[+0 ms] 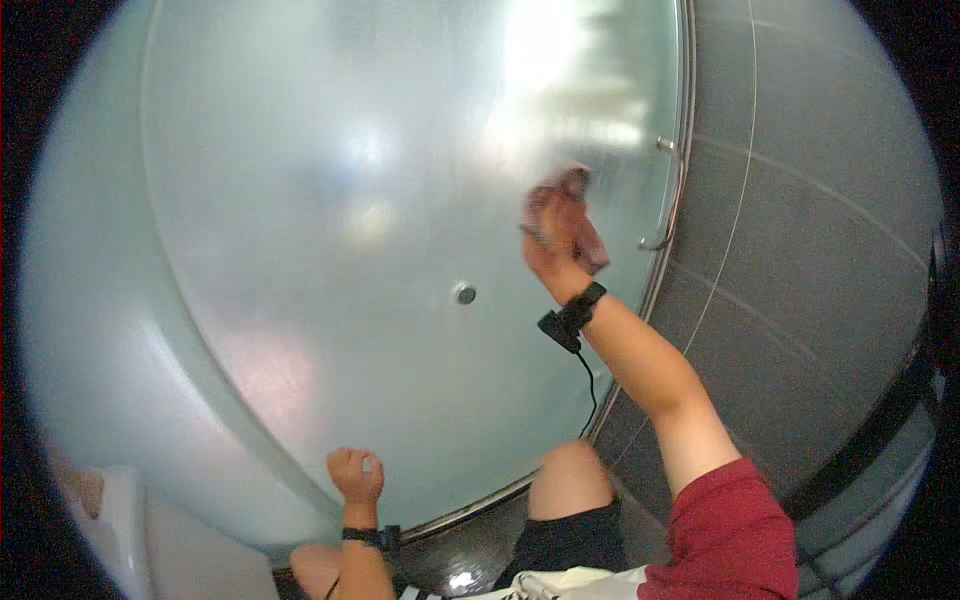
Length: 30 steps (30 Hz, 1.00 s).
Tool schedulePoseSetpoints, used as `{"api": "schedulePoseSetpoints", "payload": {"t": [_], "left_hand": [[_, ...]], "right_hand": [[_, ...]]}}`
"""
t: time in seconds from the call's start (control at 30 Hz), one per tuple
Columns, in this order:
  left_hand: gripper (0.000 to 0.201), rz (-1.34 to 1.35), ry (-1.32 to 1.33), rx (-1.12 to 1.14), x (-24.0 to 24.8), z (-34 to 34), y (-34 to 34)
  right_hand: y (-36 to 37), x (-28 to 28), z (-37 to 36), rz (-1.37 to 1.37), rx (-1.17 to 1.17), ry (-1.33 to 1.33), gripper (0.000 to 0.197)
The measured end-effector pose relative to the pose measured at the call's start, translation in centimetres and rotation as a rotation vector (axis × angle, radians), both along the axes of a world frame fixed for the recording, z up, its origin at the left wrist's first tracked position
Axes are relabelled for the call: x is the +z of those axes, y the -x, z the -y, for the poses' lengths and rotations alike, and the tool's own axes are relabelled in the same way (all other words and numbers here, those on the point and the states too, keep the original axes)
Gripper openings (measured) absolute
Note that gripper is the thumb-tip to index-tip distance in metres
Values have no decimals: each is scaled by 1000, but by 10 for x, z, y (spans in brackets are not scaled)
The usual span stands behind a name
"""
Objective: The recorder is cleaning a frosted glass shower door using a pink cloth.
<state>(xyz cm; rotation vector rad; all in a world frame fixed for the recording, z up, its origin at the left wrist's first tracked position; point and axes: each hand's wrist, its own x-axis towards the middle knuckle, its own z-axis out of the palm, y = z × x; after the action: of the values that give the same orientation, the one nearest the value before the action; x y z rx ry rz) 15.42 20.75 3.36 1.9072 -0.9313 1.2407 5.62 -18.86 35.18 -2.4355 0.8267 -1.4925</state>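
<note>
My right hand (548, 240) is raised and presses a reddish-brown cloth (590, 245) against the frosted glass door (330, 250). Hand and cloth are slightly blurred, and the cloth's folds show around the fingers. Lower down on the left, my left hand (352, 472) hangs in front of the glass with its fingers curled in. A small gap shows between thumb and finger, and I see nothing held there. Each wrist wears a black strap with a small device.
A metal handle (660, 200) stands out near the door's right edge, beside a grey tiled wall (800, 220). A round knob (464, 293) sits mid-glass. A black cable (592, 395) hangs from my right wrist. At lower left is a white fixture (190, 545); the floor (455, 560) looks wet.
</note>
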Motion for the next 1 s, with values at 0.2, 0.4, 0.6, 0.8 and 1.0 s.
{"api": "schedulePoseSetpoints", "payload": {"t": [0.2, 0.4, 0.6, 0.8, 1.0], "left_hand": [[12, -103, -58, -185, 4, 18, -12], [16, -50, -93, -127, 13, 7, -9], [17, -103, -66, -101, 4, -3, -10], [18, -59, -60, -67, 7, 2, -14], [18, -102, -61, -24, -3, -3, -10]], "right_hand": [[-48, -1, -130, -107, 278, 632, 46], [-71, -22, -187, -193, 424, 934, 46], [-27, 26, -173, -576, 592, 691, 52], [16, 57, -47, -66, 255, 758, 41], [31, -13, 118, 119, -193, 697, 46]]}}
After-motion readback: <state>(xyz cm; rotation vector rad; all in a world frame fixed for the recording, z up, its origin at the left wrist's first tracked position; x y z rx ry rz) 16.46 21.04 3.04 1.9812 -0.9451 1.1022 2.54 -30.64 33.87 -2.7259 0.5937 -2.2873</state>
